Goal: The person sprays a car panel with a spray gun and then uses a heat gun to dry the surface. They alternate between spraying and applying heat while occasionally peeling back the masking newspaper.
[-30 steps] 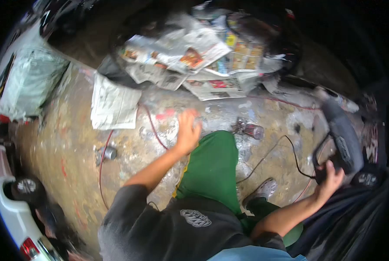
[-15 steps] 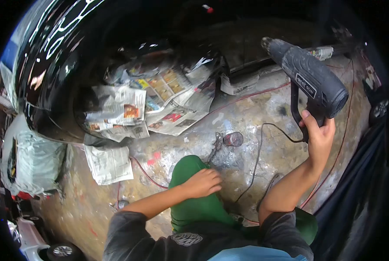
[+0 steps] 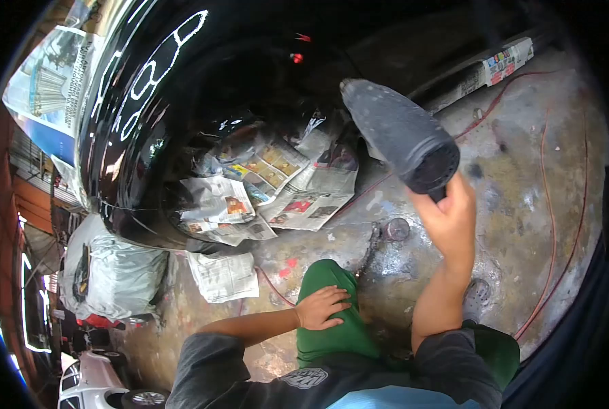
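My right hand [image 3: 447, 221] is wrapped round the handle of a dark grey heat gun [image 3: 400, 133]. Its nozzle points up and left, at the glossy black car body [image 3: 250, 61]. The handle is mostly hidden behind my hand and the gun's round rear end. My left hand [image 3: 323, 308] lies with fingers spread on my green-trousered knee [image 3: 328, 279], holding nothing. Crumpled newspaper sheets [image 3: 304, 198] fill the wheel-arch area below the black bodywork.
A single newspaper sheet [image 3: 224, 276] lies on the stained concrete floor [image 3: 509, 204]. Red hoses [image 3: 551, 238] run across it. A small round can [image 3: 397, 230] stands beyond my knee. At left are a plastic-covered car [image 3: 124, 273] and a white car [image 3: 93, 382].
The heat gun has moved left, closer to the car, and turned so its rear faces me more. My left hand's fingers have spread flat on the knee. The view has shifted.
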Demonstrator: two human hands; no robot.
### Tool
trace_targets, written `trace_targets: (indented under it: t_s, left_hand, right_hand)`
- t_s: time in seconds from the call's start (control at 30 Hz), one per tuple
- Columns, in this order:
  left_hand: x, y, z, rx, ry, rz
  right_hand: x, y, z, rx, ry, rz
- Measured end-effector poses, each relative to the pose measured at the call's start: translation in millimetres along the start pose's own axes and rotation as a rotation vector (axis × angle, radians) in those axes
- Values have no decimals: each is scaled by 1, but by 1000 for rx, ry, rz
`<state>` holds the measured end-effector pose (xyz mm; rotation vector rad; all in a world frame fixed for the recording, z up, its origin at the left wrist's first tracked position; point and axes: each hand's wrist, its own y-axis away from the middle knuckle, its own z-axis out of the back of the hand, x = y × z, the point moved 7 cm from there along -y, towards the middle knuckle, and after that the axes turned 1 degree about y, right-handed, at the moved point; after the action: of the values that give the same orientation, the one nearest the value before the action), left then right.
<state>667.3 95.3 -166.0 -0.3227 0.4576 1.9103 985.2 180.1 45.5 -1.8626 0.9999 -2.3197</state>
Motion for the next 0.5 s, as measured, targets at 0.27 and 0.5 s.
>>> trace_targets:
  t_s: [0.27, 0.5]
  left_hand:
    - [2, -10, -4, -40, 1, 5]
    - [-2, -19, -2, -36, 18, -8]
  right_hand:
    - [43, 8, -73, 100, 77, 499]
    - [51, 35, -121, 386, 55, 680]
